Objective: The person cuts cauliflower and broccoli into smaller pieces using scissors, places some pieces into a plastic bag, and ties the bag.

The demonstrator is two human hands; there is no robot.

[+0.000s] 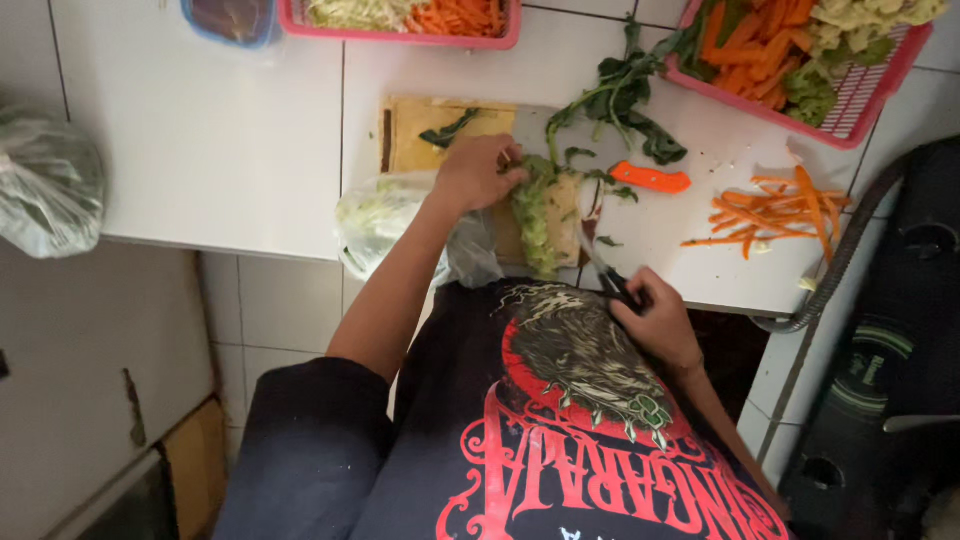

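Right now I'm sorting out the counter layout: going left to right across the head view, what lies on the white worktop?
Clear plastic bag of greens → wooden cutting board → left hand pressing the bunch of greens → orange-handled tool → loose carrot strips.

We work at a white tiled counter (230, 150) with dark grout lines. Under our left hand (478, 172) lies a wooden cutting board (420, 130), with a heap of chopped green vegetable (537, 225) just right of that hand. Below our left forearm, at the counter's near edge, sits a clear plastic bag of pale shreds (385, 215). Between our hands and beyond them lie loose dark leafy greens (620, 100) and an orange-handled tool (652, 178). Above our right hand (662, 322) lie scattered carrot strips (775, 210). Farther off stand two pink baskets (860, 110) (400, 38) of cut vegetables, and a blue-lidded container (232, 20).
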